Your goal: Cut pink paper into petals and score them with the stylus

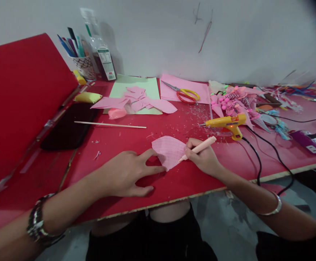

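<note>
A pink fan-shaped piece of paper (pixel 170 150) with faint grid lines lies flat near the front edge of the red table. My left hand (pixel 132 172) rests on the table with its fingers spread, the fingertips on the paper's left side. In my right hand (pixel 202 157) is a pale peach marker pen (pixel 205 144), gripped for writing. The pen's tip meets the paper's lower right edge. A thin wooden stick (pixel 110 125) lies behind my left hand.
A yellow glue gun (pixel 227 125) with a lit orange light lies to the right, its cable trailing over the table edge. Scissors (pixel 186 95) lie on pink sheets (pixel 168 81) at the back. Cut pink pieces (pixel 138 99), a dark phone (pixel 65 130), a pen cup (pixel 84 67) and a bottle (pixel 106 63) stand or lie left.
</note>
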### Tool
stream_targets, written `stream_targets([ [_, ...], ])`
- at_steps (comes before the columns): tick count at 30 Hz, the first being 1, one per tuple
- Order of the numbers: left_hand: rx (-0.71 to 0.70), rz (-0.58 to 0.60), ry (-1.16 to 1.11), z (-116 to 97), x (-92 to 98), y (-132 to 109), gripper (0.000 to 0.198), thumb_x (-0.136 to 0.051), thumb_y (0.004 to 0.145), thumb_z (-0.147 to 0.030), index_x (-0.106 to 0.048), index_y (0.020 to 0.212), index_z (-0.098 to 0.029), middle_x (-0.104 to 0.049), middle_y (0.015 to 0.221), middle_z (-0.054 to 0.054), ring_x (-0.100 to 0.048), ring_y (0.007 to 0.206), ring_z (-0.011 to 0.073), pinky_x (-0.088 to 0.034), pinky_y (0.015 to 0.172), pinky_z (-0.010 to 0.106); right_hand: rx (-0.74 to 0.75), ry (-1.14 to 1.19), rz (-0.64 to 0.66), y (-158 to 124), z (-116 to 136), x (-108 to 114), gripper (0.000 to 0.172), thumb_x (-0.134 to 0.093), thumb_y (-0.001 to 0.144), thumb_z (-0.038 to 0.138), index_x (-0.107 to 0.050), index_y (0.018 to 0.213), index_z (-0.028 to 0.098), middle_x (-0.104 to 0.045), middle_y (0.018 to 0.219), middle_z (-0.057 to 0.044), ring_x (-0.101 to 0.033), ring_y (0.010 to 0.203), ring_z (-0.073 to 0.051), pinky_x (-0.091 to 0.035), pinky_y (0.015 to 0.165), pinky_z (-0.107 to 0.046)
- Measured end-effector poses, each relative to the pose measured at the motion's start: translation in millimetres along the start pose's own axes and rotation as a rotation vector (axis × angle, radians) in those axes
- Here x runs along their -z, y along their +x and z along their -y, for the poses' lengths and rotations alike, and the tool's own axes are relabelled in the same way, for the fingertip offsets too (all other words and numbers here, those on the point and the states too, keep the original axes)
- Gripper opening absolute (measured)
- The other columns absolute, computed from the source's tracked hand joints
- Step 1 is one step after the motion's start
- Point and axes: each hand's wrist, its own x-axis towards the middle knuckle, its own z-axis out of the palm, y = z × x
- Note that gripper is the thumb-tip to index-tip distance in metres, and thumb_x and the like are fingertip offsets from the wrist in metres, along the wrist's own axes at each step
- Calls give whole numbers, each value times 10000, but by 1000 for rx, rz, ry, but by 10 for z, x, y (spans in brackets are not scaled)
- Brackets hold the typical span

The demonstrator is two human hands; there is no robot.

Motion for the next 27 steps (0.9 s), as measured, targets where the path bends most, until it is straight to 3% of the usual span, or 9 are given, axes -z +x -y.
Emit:
stream_targets([
  [23, -4, -6, -10, -2, 1, 0, 442, -449, 791, -402, -427, 1226, -328, -422, 1249, 63, -577, 762, 174, -451, 627, 301, 0, -181, -315, 77, -189, 180, 270, -481, 774, 217, -339, 544, 207, -376, 471, 48, -390, 459, -102, -296, 456, -233],
  [27, -5, -23, -5, -6, 7, 0, 422, -452, 789, -396, -453, 1204, -320, -427, 1239, 56, -571, 718, 151, -447, 604, 284, 29, -87, -326, 40, -149, 151, 262, -474, 798, 241, -358, 566, 206, -392, 500, 45, -417, 484, -103, -333, 482, -233],
])
